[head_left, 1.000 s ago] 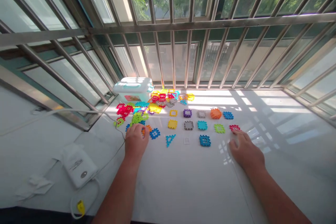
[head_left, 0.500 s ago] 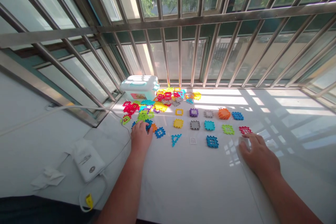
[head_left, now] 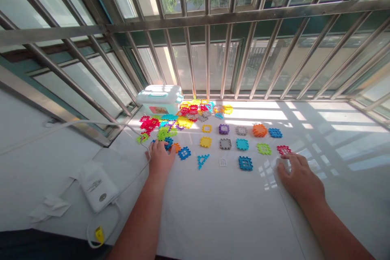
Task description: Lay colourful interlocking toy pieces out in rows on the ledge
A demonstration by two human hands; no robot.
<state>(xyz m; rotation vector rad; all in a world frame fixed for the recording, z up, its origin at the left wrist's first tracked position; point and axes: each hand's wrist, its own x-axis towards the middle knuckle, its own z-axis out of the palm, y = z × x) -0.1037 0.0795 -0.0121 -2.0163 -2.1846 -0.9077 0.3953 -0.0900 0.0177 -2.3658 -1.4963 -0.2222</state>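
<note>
My left hand lies on the white surface at the near edge of a heap of colourful plastic tiles, its fingertips on a blue tile and an orange one. My right hand rests palm down, fingers spread, just below a red square tile. Between the hands several tiles are laid out in rows: yellow, grey, teal, green, blue, a blue triangle and a small white piece.
A pale teal lidded box stands behind the heap by the window bars. At the left lie a white power adapter with its cable and crumpled paper. Sunlit stripes cross the surface on the right.
My left hand has crept forward and left into the heap's edge, fingertips now on the blue tile. My right hand has drawn back slightly from the red tile. The view shifted a little.
</note>
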